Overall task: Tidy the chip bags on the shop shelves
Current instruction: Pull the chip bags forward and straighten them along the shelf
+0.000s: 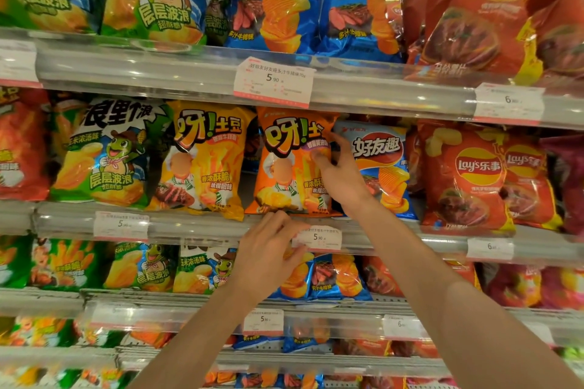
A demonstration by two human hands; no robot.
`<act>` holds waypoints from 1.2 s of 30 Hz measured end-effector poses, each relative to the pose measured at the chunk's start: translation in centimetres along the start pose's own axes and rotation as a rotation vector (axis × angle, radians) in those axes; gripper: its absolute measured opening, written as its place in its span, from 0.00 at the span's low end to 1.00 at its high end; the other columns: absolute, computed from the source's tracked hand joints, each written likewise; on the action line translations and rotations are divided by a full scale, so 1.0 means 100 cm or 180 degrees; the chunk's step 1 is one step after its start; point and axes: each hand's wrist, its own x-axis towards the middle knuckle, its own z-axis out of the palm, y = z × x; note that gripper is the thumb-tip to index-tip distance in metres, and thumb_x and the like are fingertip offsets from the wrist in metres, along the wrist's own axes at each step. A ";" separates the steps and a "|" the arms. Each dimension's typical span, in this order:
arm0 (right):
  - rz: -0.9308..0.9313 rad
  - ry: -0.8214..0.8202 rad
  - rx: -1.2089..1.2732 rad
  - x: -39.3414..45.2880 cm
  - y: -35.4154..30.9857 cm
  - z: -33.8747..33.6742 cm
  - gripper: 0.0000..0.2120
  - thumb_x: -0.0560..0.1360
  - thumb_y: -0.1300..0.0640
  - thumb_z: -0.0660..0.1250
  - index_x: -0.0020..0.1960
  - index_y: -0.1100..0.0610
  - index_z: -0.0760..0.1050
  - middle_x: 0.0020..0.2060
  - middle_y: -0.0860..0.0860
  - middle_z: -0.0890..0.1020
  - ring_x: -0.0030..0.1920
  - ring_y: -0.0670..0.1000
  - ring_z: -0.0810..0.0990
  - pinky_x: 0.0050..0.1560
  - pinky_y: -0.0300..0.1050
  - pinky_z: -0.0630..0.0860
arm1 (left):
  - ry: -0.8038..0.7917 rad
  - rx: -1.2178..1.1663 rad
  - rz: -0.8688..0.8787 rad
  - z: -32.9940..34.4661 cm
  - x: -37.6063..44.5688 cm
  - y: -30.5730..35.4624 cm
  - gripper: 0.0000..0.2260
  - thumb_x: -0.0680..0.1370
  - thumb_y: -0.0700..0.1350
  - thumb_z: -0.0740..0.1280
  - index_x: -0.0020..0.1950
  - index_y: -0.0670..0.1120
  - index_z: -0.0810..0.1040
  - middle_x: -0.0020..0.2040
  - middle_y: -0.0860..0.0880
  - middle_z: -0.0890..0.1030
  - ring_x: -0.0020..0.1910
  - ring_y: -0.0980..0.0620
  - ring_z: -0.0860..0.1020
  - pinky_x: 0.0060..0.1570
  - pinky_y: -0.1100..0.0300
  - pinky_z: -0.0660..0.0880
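My right hand (339, 172) gripping the orange chip bag (284, 167) by its right edge, left hand (268, 254) loosely open just under its bottom edge

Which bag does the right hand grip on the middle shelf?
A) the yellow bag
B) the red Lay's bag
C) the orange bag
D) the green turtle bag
C: the right hand curls thumb and fingers round the right edge of the orange bag, beside the blue bag.
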 end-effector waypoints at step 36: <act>-0.0186 0.0640 -0.0747 -0.032 0.042 -0.121 0.41 0.72 0.54 0.78 0.78 0.54 0.60 0.62 0.48 0.79 0.60 0.48 0.80 0.62 0.47 0.79 | 0.0063 0.0067 0.0330 0.011 0.011 0.011 0.17 0.71 0.48 0.78 0.59 0.49 0.82 0.47 0.50 0.76 0.46 0.50 0.76 0.39 0.56 0.77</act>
